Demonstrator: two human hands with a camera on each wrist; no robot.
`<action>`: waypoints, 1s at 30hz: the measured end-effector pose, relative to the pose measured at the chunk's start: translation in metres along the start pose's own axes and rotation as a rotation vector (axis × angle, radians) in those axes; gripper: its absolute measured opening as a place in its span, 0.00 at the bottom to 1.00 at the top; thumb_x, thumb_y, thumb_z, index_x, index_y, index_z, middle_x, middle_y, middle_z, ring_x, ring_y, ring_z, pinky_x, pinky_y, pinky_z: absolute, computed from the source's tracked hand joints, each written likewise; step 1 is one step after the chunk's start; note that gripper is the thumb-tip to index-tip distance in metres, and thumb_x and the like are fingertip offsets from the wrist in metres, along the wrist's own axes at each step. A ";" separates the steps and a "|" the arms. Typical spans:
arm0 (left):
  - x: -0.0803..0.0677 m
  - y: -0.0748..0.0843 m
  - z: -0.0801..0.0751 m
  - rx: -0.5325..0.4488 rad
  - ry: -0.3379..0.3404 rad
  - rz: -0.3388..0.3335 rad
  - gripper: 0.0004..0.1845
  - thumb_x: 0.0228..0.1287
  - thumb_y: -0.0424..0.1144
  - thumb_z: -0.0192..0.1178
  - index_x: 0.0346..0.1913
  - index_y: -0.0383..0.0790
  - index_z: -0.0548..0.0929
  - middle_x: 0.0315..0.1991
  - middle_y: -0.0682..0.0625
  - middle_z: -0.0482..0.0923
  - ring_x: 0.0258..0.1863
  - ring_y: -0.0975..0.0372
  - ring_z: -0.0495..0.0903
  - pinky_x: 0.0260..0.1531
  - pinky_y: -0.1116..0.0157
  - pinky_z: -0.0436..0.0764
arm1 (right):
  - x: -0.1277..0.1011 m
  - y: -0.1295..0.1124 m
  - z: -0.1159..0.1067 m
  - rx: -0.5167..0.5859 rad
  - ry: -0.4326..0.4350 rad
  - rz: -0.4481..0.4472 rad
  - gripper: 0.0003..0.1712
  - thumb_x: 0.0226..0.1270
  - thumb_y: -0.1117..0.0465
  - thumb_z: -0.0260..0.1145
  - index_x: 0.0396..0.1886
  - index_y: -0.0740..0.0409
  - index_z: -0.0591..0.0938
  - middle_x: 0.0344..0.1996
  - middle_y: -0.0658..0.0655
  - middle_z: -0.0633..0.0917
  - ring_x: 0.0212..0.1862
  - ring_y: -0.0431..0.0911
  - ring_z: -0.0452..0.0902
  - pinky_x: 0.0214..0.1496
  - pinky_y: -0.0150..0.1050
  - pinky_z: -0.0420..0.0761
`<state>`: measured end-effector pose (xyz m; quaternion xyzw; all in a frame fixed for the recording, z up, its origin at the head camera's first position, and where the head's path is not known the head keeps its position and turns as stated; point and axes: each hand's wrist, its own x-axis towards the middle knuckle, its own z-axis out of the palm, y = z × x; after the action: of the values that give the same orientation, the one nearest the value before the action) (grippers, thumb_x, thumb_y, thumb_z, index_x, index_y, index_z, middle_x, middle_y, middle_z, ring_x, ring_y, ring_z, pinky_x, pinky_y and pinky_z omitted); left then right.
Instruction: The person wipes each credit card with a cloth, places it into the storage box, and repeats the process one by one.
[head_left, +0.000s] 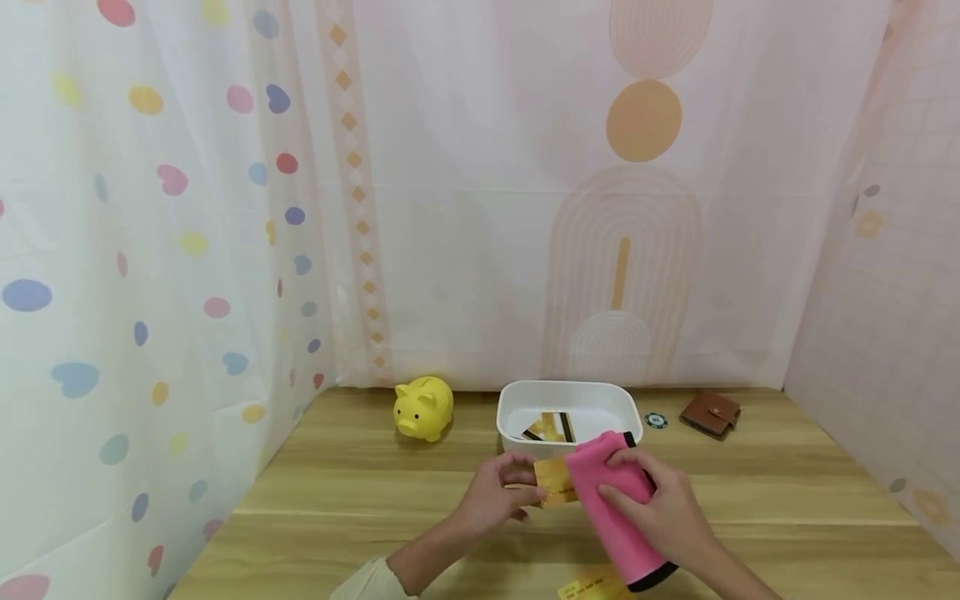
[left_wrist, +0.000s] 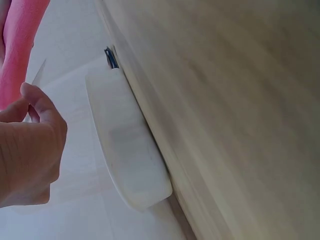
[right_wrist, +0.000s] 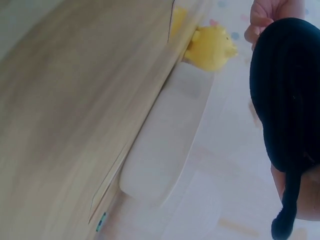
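My left hand [head_left: 491, 496] pinches the left edge of a gold card [head_left: 553, 481] between thumb and fingers. The card's right end is hidden at the pink fabric pouch [head_left: 615, 525]; whether it is inside or behind, I cannot tell. In the left wrist view, the card [left_wrist: 39, 71] shows edge-on beyond the fingertips. My right hand [head_left: 667, 508] grips the pouch, which tilts above the table. Its black end [right_wrist: 285, 95], with a short dark strap, fills the right of the right wrist view. Another gold card [head_left: 596, 586] lies below the pouch at the near edge of the view.
Behind my hands stands a white bin [head_left: 570, 387] holding gold cards [head_left: 555, 427] with dark stripes. A yellow piggy bank [head_left: 425, 410] is left of it. To its right lie a poker chip [head_left: 656, 421] and a brown wallet [head_left: 710, 414] on the wooden table [head_left: 337, 492]. Curtains surround the table.
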<state>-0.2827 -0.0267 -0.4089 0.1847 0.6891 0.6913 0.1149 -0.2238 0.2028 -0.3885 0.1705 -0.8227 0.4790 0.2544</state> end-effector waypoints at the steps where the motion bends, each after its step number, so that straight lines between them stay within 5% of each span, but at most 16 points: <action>1: 0.000 0.000 0.000 -0.014 -0.004 0.000 0.18 0.53 0.29 0.65 0.48 0.35 0.75 0.36 0.43 0.82 0.30 0.58 0.82 0.20 0.66 0.79 | 0.000 -0.004 0.001 0.000 0.008 -0.008 0.16 0.48 0.64 0.74 0.35 0.49 0.77 0.31 0.50 0.81 0.25 0.37 0.74 0.19 0.34 0.76; 7: -0.001 -0.001 0.002 -0.075 -0.038 0.033 0.19 0.54 0.29 0.65 0.49 0.33 0.74 0.36 0.42 0.82 0.30 0.58 0.82 0.21 0.67 0.79 | 0.000 -0.025 0.005 0.014 0.051 -0.052 0.17 0.46 0.71 0.73 0.35 0.54 0.78 0.31 0.51 0.81 0.27 0.37 0.75 0.22 0.34 0.77; 16: 0.000 0.000 0.007 -0.098 -0.093 0.070 0.18 0.55 0.29 0.64 0.49 0.32 0.74 0.38 0.42 0.81 0.31 0.58 0.83 0.23 0.67 0.80 | 0.001 -0.001 0.014 0.054 0.047 -0.096 0.18 0.47 0.65 0.75 0.37 0.47 0.77 0.34 0.47 0.81 0.29 0.38 0.76 0.22 0.34 0.77; 30: 0.001 0.000 0.010 -0.104 -0.146 0.090 0.16 0.56 0.28 0.63 0.48 0.34 0.76 0.39 0.43 0.81 0.32 0.59 0.82 0.23 0.69 0.78 | -0.001 0.000 0.018 0.089 0.020 -0.105 0.18 0.48 0.65 0.74 0.37 0.48 0.77 0.36 0.49 0.82 0.30 0.39 0.77 0.22 0.35 0.78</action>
<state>-0.2798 -0.0172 -0.4085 0.2591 0.6330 0.7154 0.1429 -0.2274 0.1873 -0.3959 0.2197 -0.7879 0.5027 0.2797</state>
